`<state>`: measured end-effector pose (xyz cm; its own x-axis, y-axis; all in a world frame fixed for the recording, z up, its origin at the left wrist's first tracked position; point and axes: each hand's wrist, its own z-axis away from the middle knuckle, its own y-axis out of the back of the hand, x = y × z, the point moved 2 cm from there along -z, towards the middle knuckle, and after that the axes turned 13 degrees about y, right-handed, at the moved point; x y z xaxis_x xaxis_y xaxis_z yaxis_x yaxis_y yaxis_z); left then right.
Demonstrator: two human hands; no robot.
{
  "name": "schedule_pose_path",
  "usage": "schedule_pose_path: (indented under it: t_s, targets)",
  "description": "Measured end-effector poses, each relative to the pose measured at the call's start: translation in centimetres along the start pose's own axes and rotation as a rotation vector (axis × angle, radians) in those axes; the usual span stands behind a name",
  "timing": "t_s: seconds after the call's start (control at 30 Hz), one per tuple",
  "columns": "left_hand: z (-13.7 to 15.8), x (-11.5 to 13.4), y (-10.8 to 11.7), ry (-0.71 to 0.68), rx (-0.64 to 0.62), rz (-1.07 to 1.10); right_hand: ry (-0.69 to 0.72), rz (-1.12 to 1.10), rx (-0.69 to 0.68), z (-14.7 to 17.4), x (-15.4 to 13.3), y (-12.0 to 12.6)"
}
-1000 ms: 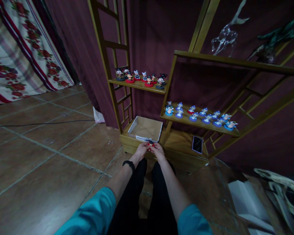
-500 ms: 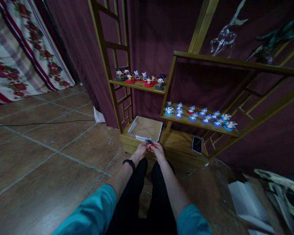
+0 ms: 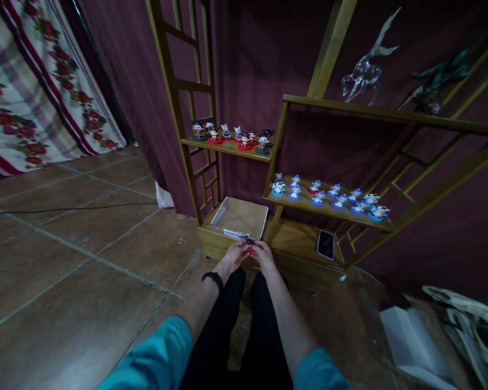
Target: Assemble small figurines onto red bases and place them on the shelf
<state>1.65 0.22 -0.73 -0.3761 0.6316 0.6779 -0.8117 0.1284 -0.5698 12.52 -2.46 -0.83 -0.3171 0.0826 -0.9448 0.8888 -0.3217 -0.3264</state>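
Observation:
Between my two hands is a small red-and-black figurine [image 3: 250, 245], held just in front of a shallow cardboard box. My left hand [image 3: 236, 253] grips it from the left, and my right hand [image 3: 263, 253] closes on its right side; fingers cover part of it. The open white-edged box [image 3: 244, 215] rests on the low wooden base, and nothing shows inside it. Above the box, several figurines on red or black bases [image 3: 244, 142] stand on the left shelf [image 3: 228, 147]. Several blue and purple figurines [image 3: 318, 198] stand in two rows on the right shelf [image 3: 329, 212].
A dark-screened phone [image 3: 326, 244] lies on the base to the right. A clear glass deer [image 3: 363, 76] and a dark green ornament [image 3: 435, 86] stand on the upper shelf. At lower right, a white box [image 3: 415, 341] is on the floor. A black cable [image 3: 65, 208] crosses the tiles.
The view has tilted up slightly, so the shelves sit a little lower in it. Both hands stay on the figurine, which appears slightly turned.

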Motion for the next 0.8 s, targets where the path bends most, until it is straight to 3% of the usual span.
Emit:
schedule_pose_path:
  t_s: [0.23, 0.47, 0.8]
  targets:
    - [0.4, -0.7, -0.8, 0.032, 0.033, 0.029, 0.041, -0.059, 0.009, 0.7, -0.6, 0.4]
    - [0.9, -0.4, -1.8, 0.04, 0.021, 0.08, -0.018, -0.124, 0.024, 0.8, -0.7, 0.7]
    - [1.0, 0.1, -3.2, 0.024, 0.086, 0.124, 0.085, -0.158, 0.069, 1.9, -1.3, 0.1]
